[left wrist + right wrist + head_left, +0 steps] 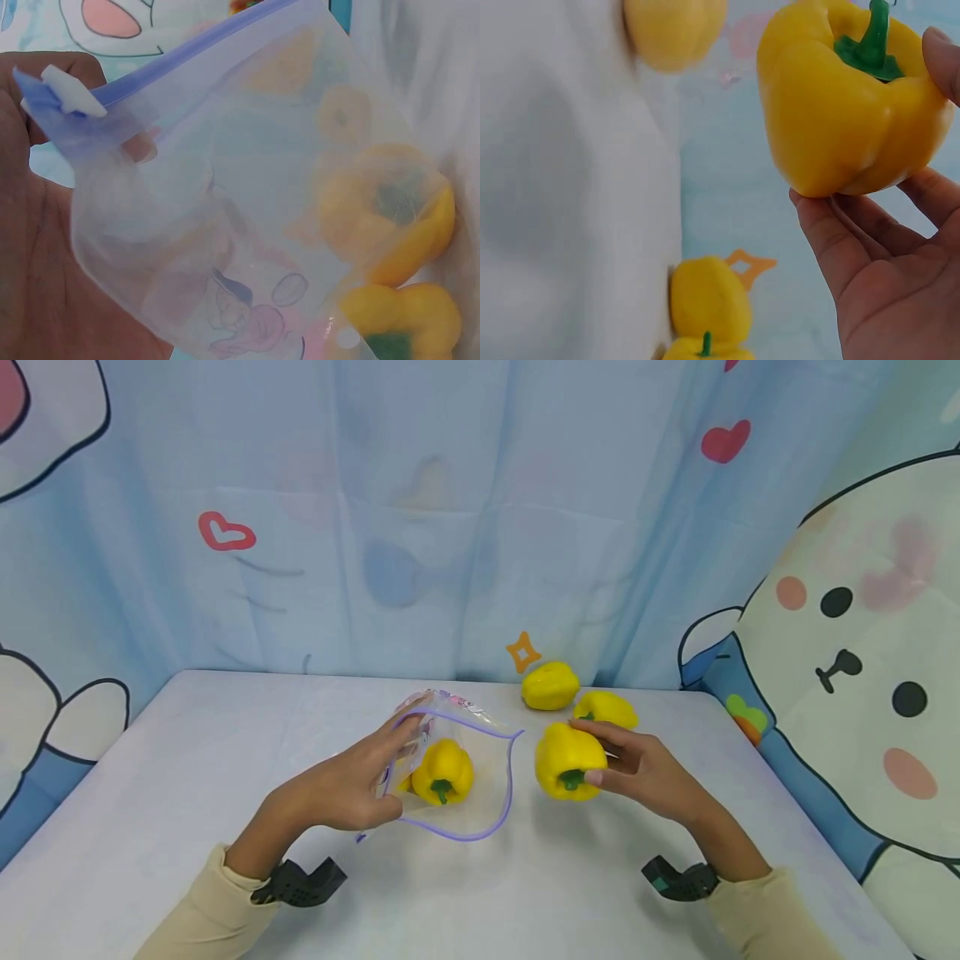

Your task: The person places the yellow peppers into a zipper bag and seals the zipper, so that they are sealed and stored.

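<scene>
My left hand [341, 789] holds a clear zip bag [489, 785] with a purple seal, its mouth spread wide toward me. Inside lies a yellow bell pepper [448, 764] with a green stem, and a bit more yellow shows behind its left side. A white slider [73, 91] sits on the seal beside the left fingers. To the right of the mouth, my right hand [652, 768] grips another yellow bell pepper [561, 753] between thumb and fingers, stem toward me. This pepper is raised off the table and apart from the bag.
Two more yellow peppers sit behind the right hand: one pepper [551, 686] near the table's back edge, the other pepper [609, 708] partly hidden by the hand. A white cloth covers the table [225, 752]. A blue patterned curtain [420, 568] hangs behind.
</scene>
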Available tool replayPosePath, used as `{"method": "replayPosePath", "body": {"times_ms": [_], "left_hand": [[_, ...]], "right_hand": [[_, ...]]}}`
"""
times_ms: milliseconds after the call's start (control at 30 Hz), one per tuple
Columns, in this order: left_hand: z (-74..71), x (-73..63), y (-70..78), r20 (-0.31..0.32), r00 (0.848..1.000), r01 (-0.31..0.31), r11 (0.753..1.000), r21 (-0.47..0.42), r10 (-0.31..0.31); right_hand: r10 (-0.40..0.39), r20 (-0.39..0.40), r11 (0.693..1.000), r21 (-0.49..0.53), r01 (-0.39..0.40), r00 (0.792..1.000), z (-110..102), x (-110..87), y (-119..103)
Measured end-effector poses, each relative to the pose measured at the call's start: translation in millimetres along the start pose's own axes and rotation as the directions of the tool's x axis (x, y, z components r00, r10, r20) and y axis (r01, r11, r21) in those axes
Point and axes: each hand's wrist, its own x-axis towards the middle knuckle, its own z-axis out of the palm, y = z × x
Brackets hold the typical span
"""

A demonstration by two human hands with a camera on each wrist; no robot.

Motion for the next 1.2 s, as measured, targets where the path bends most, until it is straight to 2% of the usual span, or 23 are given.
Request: {"method": "replayPosePath", "body": {"times_ms": [267, 367, 600, 800, 933, 1033, 1200], "left_hand": [[-0.2, 1.2, -2.0, -0.004, 1.0, -0.027, 0.999, 0.018, 0.027], [-0.1, 1.2, -2.2, -0.005, 1.0, -0.024, 1.0, 0.018, 0.024], [0.6, 0.1, -1.0, 0.014, 1.0, 0.013, 1.0, -0.023, -0.012], [0.9, -0.6, -0.5, 0.018, 0.999, 0.038, 0.999, -0.02, -0.038], [1.6, -0.2, -0.7, 0.012, 0.999, 0.042, 0.999, -0.024, -0.042], [2.1, -0.2, -0.6, 0.012, 0.999, 0.044, 0.999, -0.03, -0.044], [2.3, 0.8, 0.8, 0.013, 0.999, 0.044, 0.998, -0.036, -0.043]], "right_hand": [[-0.152, 0.056, 0.987, 0.061, 0.149, 0.987, 7, 0.8, -24], [-0.174, 0.07, 0.982, 0.083, 0.168, 0.982, 11, 1.3, -33], [-0.187, 0.045, 0.982, 0.042, 0.185, 0.981, 26, 3.8, -48], [-0.251, 0.081, 0.963, 0.12, 0.241, 0.964, 36, 7.4, -60], [-0.253, 0.125, 0.959, 0.161, 0.232, 0.959, 43, 10.7, -65], [-0.22, 0.153, 0.967, 0.166, 0.195, 0.963, 51, 14.0, -68], [-0.209, 0.205, 0.969, 0.177, 0.174, 0.956, 63, 23.3, -70]]}}
